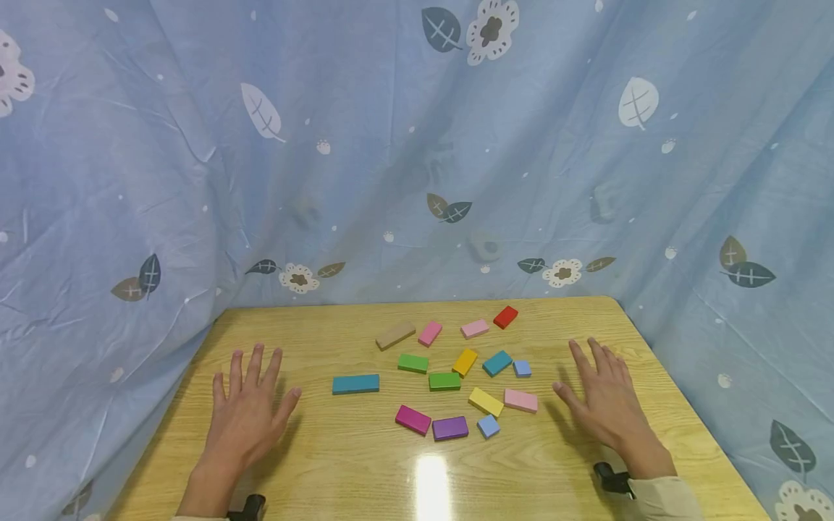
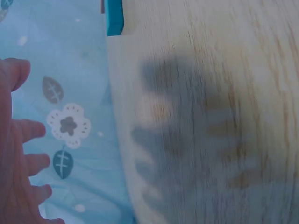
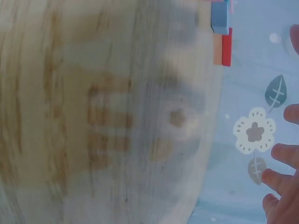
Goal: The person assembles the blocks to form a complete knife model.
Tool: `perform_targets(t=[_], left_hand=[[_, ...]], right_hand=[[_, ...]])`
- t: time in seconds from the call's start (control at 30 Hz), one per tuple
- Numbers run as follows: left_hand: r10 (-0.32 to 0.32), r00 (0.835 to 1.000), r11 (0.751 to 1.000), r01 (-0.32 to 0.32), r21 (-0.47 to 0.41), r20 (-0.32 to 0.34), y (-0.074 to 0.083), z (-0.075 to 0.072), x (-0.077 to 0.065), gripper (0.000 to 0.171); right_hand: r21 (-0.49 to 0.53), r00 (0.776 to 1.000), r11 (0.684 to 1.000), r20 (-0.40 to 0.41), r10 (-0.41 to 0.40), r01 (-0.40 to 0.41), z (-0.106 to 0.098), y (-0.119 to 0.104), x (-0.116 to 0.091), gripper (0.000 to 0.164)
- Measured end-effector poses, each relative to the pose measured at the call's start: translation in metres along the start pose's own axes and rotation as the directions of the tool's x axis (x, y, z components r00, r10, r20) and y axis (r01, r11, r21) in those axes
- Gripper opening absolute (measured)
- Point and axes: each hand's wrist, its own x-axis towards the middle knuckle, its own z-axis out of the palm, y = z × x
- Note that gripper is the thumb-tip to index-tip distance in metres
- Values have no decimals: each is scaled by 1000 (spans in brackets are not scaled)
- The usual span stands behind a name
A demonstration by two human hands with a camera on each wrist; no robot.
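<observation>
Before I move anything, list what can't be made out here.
- Left wrist view: rest of teal block, cut off by the top edge.
- Right wrist view: rest of right hand, cut off by the right edge.
- Head view: near side of table, cut off by the bottom edge.

The table [image 1: 339, 463] is yellow-brown wood with thin lines and a bright shiny spot [image 1: 433, 488] near the front. Lots of colored blocks [image 1: 444, 382] lie on it. A tan block [image 1: 395, 336] and a red block [image 1: 505, 317] are at the back. A long blue block [image 1: 355, 385] is farthest left. A purple block [image 1: 450, 428] and a yellow block [image 1: 486, 402] are nearer the front.
</observation>
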Motion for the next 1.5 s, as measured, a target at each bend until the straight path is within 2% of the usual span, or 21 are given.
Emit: perform_targets(t=[0.2, 0.33, 0.47, 0.6, 0.7, 0.8, 0.83, 0.87, 0.93, 1.0, 1.13, 1.23, 1.3, 1.43, 1.5], left_hand=[[4, 1000, 999, -3, -38, 7, -4, -2, 2, 80], [54, 996, 988, -63, -143, -65, -8, -9, 7, 78], [86, 986, 945, -126, -301, -140, -10, -18, 13, 79], [59, 978, 892, -141, -430, -198, -12, -23, 15, 80], [59, 966, 818, -192, -543, -252, -14, -23, 18, 79], [88, 959, 705, -252, -664, -270, -15, -22, 22, 77], [100, 958, 659, -265, -704, -267, -16, -21, 23, 76], [109, 960, 626, -268, -732, -258, -16, -20, 25, 75], [121, 964, 574, -263, -776, -237, -17, -18, 28, 73], [127, 969, 540, -246, -805, -211, -18, -14, 30, 71], [134, 979, 520, -201, -830, -153, -22, -3, 32, 67], [143, 983, 512, -174, -841, -116, -23, 7, 33, 66], [151, 985, 508, -149, -848, -83, -22, 14, 33, 66], [168, 986, 525, -98, -846, -10, -18, 27, 33, 65], [168, 985, 521, -65, -851, 27, -16, 33, 32, 66]], right_hand=[[68, 997, 996, -66, -49, 54, -4, -6, 6, 81], [174, 988, 977, -113, -103, 122, -12, -19, 20, 79], [249, 985, 957, -128, -119, 148, -23, -36, 39, 76], [312, 984, 936, -115, -135, 165, -33, -54, 62, 75], [367, 982, 911, -94, -164, 187, -37, -68, 82, 76], [433, 975, 874, -72, -208, 218, -34, -82, 103, 76], [459, 973, 859, -63, -222, 226, -32, -87, 110, 76], [481, 970, 845, -52, -238, 233, -29, -91, 116, 76], [524, 964, 817, -31, -265, 242, -24, -100, 127, 75], [569, 957, 785, -11, -289, 243, -18, -109, 138, 73], [659, 942, 718, 40, -333, 226, -7, -124, 157, 69], [697, 926, 687, 86, -366, 207, 5, -134, 170, 67], [705, 917, 681, 110, -384, 200, 13, -140, 177, 66], [724, 899, 662, 140, -415, 192, 32, -150, 191, 61], [727, 889, 657, 148, -433, 199, 42, -153, 197, 59]])
